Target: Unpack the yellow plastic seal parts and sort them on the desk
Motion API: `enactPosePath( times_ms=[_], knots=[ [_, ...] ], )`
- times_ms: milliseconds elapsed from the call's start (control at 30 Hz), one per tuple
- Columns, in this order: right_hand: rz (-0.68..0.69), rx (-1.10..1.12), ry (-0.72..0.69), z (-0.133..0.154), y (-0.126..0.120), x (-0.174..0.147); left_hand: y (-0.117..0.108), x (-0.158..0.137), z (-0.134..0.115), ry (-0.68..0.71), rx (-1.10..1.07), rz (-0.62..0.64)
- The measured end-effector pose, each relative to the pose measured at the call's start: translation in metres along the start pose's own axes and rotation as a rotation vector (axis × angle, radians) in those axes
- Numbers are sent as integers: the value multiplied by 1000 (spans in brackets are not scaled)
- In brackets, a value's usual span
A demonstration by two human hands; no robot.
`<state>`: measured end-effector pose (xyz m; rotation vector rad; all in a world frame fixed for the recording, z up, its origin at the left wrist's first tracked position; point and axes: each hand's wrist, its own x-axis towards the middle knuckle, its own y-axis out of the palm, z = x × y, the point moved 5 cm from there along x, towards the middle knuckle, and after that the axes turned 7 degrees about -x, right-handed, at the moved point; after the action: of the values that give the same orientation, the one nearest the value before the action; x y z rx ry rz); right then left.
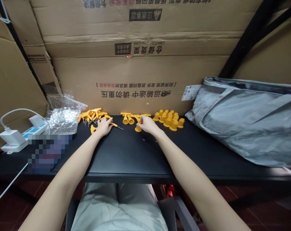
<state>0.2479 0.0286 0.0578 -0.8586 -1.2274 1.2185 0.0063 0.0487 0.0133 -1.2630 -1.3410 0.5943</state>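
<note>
My left hand [104, 126] is closed on a yellow corkscrew [115, 124], whose metal spiral points right and towards me. Behind that hand lies a pile of yellow T-handled corkscrews [87, 115], and one yellow piece [93, 129] sits by its wrist side. My right hand [147, 124] pinches a yellow flared cup [138, 128] that stands on the tabletop. Between the hands, further back, several yellow corkscrews with cups fitted [125, 119] lie on their sides. Beyond my right hand several yellow cups [168, 121] stand wide end down in a cluster.
Cardboard [135, 70] walls the back of the black table [131, 160]. At left are clear plastic bags [63, 118], a power strip [36, 130] with white chargers and cables, and a blurred patch. A large grey bag [246, 125] takes up the right side.
</note>
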Motion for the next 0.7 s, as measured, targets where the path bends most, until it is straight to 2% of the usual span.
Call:
enactPosePath(
  times_ms=[200, 400, 600, 700],
  knots=[
    [197, 180, 9, -8, 6, 10, 6, 5, 3, 72, -57, -47],
    [253, 109, -40, -7, 4, 21, -2, 4, -1, 94, -91, -117],
    [288, 173, -41, 0, 3, 21, -14, 4, -1, 58, -171, -219],
    [283, 213, -33, 5, 5, 23, -14, 5, 2, 29, -203, -221]
  ],
)
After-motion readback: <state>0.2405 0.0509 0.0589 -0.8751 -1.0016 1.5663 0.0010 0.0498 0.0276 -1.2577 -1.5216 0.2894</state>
